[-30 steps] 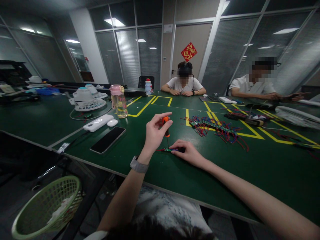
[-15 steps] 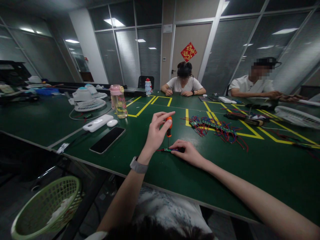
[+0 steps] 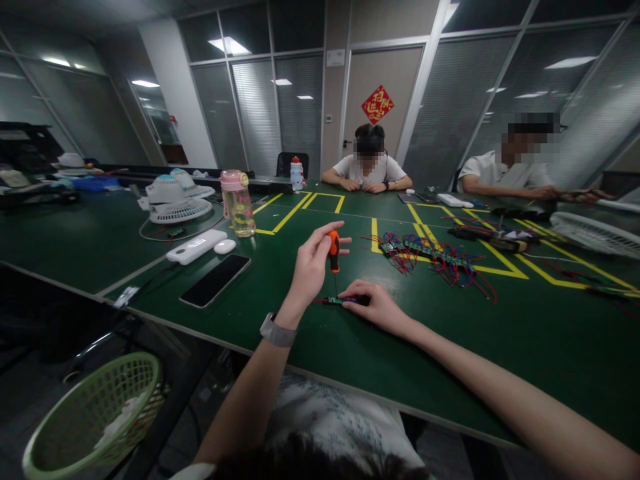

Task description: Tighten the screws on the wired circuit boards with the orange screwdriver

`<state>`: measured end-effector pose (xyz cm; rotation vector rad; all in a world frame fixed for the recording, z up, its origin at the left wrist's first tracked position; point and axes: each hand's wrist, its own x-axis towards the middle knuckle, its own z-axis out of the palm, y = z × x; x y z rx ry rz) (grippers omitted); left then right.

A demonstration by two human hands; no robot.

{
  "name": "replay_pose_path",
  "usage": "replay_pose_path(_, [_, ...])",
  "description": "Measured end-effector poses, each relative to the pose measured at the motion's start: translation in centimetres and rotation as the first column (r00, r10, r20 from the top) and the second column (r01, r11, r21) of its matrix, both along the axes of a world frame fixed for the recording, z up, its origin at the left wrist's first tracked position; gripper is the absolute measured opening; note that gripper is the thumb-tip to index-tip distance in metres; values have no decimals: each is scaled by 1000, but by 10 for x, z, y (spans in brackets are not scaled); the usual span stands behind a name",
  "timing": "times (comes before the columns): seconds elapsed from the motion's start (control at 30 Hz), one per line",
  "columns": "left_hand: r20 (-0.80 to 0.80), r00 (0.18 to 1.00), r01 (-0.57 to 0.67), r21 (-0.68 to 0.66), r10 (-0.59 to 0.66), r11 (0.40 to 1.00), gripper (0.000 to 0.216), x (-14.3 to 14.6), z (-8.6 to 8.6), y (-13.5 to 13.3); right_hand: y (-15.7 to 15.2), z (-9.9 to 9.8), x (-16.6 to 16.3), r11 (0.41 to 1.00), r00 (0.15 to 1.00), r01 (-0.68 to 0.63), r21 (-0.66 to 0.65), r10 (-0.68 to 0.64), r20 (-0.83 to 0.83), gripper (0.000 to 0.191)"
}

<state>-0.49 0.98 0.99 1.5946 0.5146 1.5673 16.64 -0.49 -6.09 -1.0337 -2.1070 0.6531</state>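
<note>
An orange and black screwdriver (image 3: 334, 252) stands almost upright, its shaft pointing down to a small green circuit board (image 3: 334, 301). My left hand (image 3: 310, 265) grips the handle between thumb and fingers, the other fingers reaching out behind it. With thumb and fingertips, my right hand (image 3: 373, 305) pinches the board's right end and holds it down against the table. A red wire leaves the board on its left; blue and dark wires run beneath my right hand. Whether the tip sits on a screw is too small to see.
On the green table (image 3: 280, 333), a row of wired circuit boards (image 3: 430, 253) lies to the right. A black phone (image 3: 215, 280), a white power strip (image 3: 197, 247), a bottle (image 3: 237, 207) and fans (image 3: 175, 200) are on the left. Two people sit across the table.
The thumb and fingers of my left hand have shifted around the screwdriver's handle, so more of the handle shows now. My right hand and the circuit board have stayed in place.
</note>
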Motion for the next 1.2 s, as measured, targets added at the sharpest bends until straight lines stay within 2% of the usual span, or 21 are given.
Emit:
replay_pose_path(0.07, [10, 999, -33, -20, 33, 999, 28, 0, 0, 1, 0, 0, 0, 1000, 1000, 1, 1, -1, 5, 17])
replay_pose_path(0.17, [-77, 975, -203, 71, 208, 977, 23, -2, -1, 1, 1, -1, 0, 1000, 1000, 4, 7, -4, 13, 16])
replay_pose_path(0.23, [-121, 962, -232, 115, 246, 966, 22, -3, -1, 1, 1, -1, 0, 1000, 1000, 4, 10, -4, 12, 16])
replay_pose_path(0.27, [-115, 969, -206, 115, 219, 972, 23, -3, -1, 1, 1, -1, 0, 1000, 1000, 5, 13, -5, 12, 16])
replay_pose_path(0.37, [-32, 999, -29, 34, 30, 999, 33, -1, -3, 3, 1, -1, 0, 1000, 1000, 4, 19, -5, 12, 16])
replay_pose_path(0.43, [7, 1000, 17, -12, -17, 1000, 35, 0, -3, 4, 1, -1, 0, 1000, 1000, 6, 19, -6, 14, 16])
replay_pose_path(0.5, [-33, 996, -84, 10, 84, 996, 33, 0, -3, 3, 0, -1, 0, 1000, 1000, 7, 12, -7, 13, 16])
replay_pose_path(0.6, [-149, 938, -293, 138, 313, 946, 28, -3, -2, 1, 0, -1, 0, 1000, 1000, 5, 6, -5, 8, 16])
replay_pose_path(0.67, [-185, 918, -321, 170, 350, 932, 26, -4, 0, 0, 0, -1, 0, 1000, 1000, 5, 8, -5, 8, 16])
replay_pose_path(0.83, [-35, 994, -100, 46, 101, 994, 33, -2, -1, 1, 0, -1, 0, 1000, 1000, 8, 18, -8, 9, 16])
replay_pose_path(0.9, [-21, 994, -104, 22, 104, 994, 33, -1, -2, 2, 0, -1, 0, 1000, 1000, 8, 14, -8, 7, 16])
replay_pose_path(1.0, [-103, 961, -246, 114, 258, 962, 28, -3, -2, 2, 0, -1, 0, 1000, 1000, 11, 7, -11, 4, 16])
replay_pose_path(1.07, [-131, 950, -265, 153, 285, 952, 26, -4, -2, 2, 1, -1, 0, 1000, 1000, 15, 11, -15, 5, 16])
replay_pose_path(1.2, [-62, 996, -61, 64, 65, 996, 32, -2, -1, 1, 1, -2, 0, 1000, 1000, 15, 15, -15, 9, 16])
